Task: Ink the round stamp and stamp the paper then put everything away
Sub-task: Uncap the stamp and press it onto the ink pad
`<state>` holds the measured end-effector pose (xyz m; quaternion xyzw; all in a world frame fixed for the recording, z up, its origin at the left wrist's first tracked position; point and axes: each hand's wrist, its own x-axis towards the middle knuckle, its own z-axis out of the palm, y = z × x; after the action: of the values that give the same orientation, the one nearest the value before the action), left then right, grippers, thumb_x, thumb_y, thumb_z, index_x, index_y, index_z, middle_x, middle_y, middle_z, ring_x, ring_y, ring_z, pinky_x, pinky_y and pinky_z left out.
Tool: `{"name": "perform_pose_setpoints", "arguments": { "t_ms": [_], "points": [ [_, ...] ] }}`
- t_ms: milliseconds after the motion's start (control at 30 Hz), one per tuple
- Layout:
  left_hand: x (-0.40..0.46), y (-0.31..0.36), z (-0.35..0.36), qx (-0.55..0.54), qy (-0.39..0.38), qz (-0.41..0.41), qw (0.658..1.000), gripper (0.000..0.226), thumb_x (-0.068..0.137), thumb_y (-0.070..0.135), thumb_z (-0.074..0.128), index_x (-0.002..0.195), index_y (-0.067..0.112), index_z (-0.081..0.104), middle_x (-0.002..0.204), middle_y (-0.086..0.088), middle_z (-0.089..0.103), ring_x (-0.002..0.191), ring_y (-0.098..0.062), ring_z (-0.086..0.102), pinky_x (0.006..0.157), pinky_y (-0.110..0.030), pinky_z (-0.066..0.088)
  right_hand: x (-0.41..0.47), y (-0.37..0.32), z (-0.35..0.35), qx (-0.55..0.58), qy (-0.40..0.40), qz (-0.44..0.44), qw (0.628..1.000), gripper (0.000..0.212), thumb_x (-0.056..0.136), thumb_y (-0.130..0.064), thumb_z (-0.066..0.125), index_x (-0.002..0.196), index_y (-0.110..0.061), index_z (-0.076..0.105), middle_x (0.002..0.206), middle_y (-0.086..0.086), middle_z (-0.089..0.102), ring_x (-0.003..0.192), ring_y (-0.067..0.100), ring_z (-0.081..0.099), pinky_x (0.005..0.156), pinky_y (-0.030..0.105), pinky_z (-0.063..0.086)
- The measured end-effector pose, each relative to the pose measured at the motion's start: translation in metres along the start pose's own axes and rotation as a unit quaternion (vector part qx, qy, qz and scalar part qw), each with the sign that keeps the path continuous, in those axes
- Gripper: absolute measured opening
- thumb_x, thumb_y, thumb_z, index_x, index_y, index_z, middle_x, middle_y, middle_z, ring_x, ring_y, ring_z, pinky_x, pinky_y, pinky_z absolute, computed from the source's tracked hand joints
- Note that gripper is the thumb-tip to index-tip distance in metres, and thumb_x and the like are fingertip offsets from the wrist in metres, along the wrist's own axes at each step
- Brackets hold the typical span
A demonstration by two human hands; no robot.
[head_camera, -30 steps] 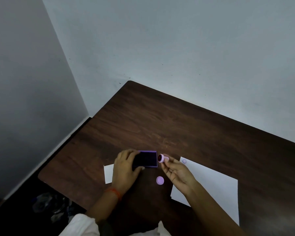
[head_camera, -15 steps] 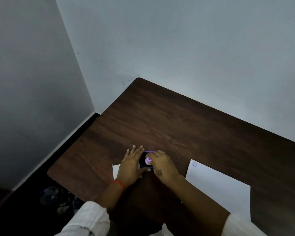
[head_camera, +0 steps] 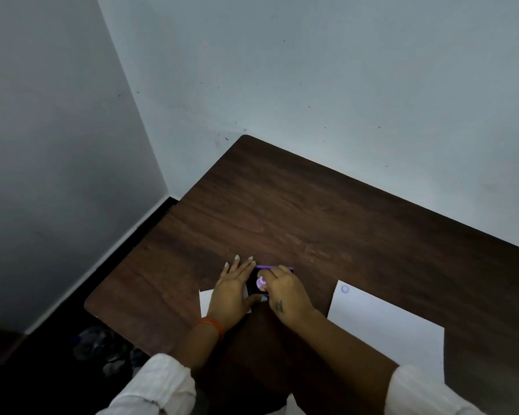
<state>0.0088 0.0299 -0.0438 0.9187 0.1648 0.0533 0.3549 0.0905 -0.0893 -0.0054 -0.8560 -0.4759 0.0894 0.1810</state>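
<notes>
Right hand (head_camera: 285,292) fingers pinch round stamp (head_camera: 261,283) onto ink pad (head_camera: 274,267); left hand (head_camera: 232,290) lies flat.

A plain, bare room, likely an office or study corner: a dark wood-grain worktop (head_camera: 327,211) is pushed into the angle of two pale, scuffed painted walls (head_camera: 342,70), with a white skirting board (head_camera: 102,262) and dark floor (head_camera: 27,369) alongside.
</notes>
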Motion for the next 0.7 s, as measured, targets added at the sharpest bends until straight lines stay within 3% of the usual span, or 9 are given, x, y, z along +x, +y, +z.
{"name": "perform_pose_setpoints", "arguments": {
  "t_ms": [67,167,300,467,600,700],
  "points": [
    [0.0,0.0,-0.001,-0.002,0.0,-0.002,1.0,0.094,0.062,0.068,0.037,0.139,0.015,0.032,0.15,-0.003,0.033,0.143,-0.023,0.016,0.114,-0.03,0.002,0.001,-0.007,-0.002,0.048,0.013,0.042,0.998,0.021,0.073,-0.001,0.065,0.093,-0.004,0.065,0.098,0.015,0.069,0.093,0.027,0.06,0.08,0.032,0.048],
    [0.0,0.0,0.0,-0.006,0.0,-0.002,1.0,0.092,0.062,0.067,0.04,0.138,0.016,0.033,0.15,-0.003,0.033,0.143,-0.023,0.016,0.114,-0.03,0.001,0.008,-0.004,-0.011,0.103,0.03,0.074,0.991,0.008,0.077,0.0,0.059,0.081,-0.002,0.065,0.088,0.017,0.069,0.085,0.029,0.06,0.077,0.036,0.048],
    [0.001,-0.002,0.001,-0.007,-0.003,-0.007,1.0,0.089,0.064,0.065,0.048,0.138,0.017,0.034,0.15,-0.002,0.033,0.143,-0.022,0.016,0.114,-0.031,0.001,0.012,0.001,-0.011,0.078,0.014,0.036,0.996,0.01,0.075,0.003,0.059,0.082,-0.002,0.064,0.089,0.017,0.068,0.085,0.032,0.058,0.071,0.035,0.044],
    [0.002,-0.003,0.003,-0.006,0.001,-0.007,1.0,0.08,0.073,0.046,0.065,0.139,0.016,0.032,0.151,-0.002,0.032,0.143,-0.021,0.013,0.114,-0.029,0.001,0.014,-0.007,-0.005,0.004,-0.029,0.043,0.999,0.035,0.071,0.0,0.067,0.105,-0.001,0.058,0.109,0.016,0.061,0.103,0.03,0.051,0.083,0.036,0.043],
    [0.001,-0.001,0.001,-0.005,0.0,-0.005,1.0,0.092,0.061,0.066,0.039,0.139,0.017,0.032,0.15,-0.002,0.032,0.143,-0.022,0.015,0.114,-0.03,0.001,0.019,-0.01,-0.005,0.024,-0.021,0.071,0.997,0.015,0.073,-0.001,0.063,0.089,-0.002,0.06,0.098,0.017,0.064,0.094,0.03,0.056,0.073,0.031,0.04],
    [0.001,-0.003,0.003,-0.01,0.004,-0.004,1.0,0.093,0.06,0.067,0.04,0.138,0.017,0.033,0.15,-0.001,0.033,0.142,-0.019,0.013,0.114,-0.03,0.002,0.022,-0.006,-0.008,0.022,-0.023,0.042,0.999,0.011,0.072,0.003,0.062,0.083,0.003,0.061,0.089,0.022,0.065,0.084,0.035,0.058,0.069,0.035,0.044]
  ]
}}
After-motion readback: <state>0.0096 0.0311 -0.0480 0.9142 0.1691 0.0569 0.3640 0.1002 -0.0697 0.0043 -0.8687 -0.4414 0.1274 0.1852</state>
